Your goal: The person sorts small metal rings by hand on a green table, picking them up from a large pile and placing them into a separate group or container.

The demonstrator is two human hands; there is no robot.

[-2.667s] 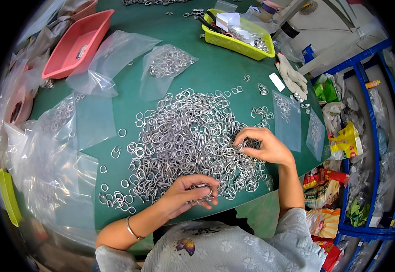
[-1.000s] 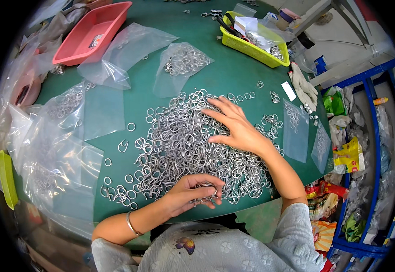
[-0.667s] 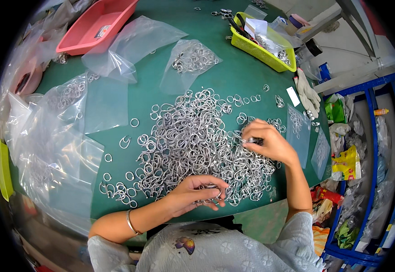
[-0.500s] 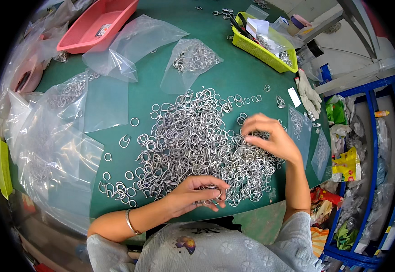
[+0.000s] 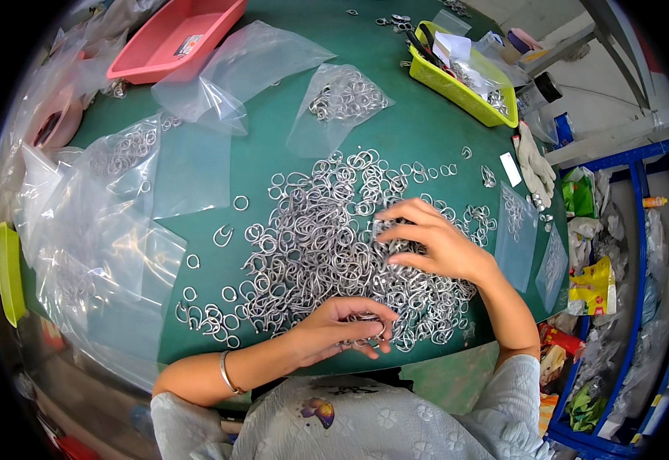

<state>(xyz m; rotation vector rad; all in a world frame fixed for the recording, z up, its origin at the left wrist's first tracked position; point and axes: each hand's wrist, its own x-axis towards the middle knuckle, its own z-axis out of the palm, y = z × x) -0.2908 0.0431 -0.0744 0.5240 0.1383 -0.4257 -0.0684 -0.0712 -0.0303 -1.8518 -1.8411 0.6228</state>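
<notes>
A wide heap of silver metal rings [image 5: 311, 230] covers the middle of the green table. At its near edge my left hand [image 5: 346, 326] is curled, palm turned inward, with some metal rings held in its fingers. Over the right part of the heap is my right hand [image 5: 434, 244], its fingers spread and slightly bent, the tips reaching down to the rings. I see nothing gripped in it. Loose rings [image 5: 212, 318] lie scattered left of the heap. A clear bag of rings [image 5: 346, 100] lies beyond it.
Clear plastic bags [image 5: 104, 245] spread over the left side. A pink tray [image 5: 146, 65] stands far left, a yellow-green basket [image 5: 457, 88] with tools far right. A white glove [image 5: 534, 165] and small bags of rings [image 5: 515, 238] lie right, beside a blue shelf rack [image 5: 641, 222].
My right hand has moved left, from the right edge of the heap toward its middle, and its fingers have spread. My left hand stays curled on the rings. The view has shifted slightly.
</notes>
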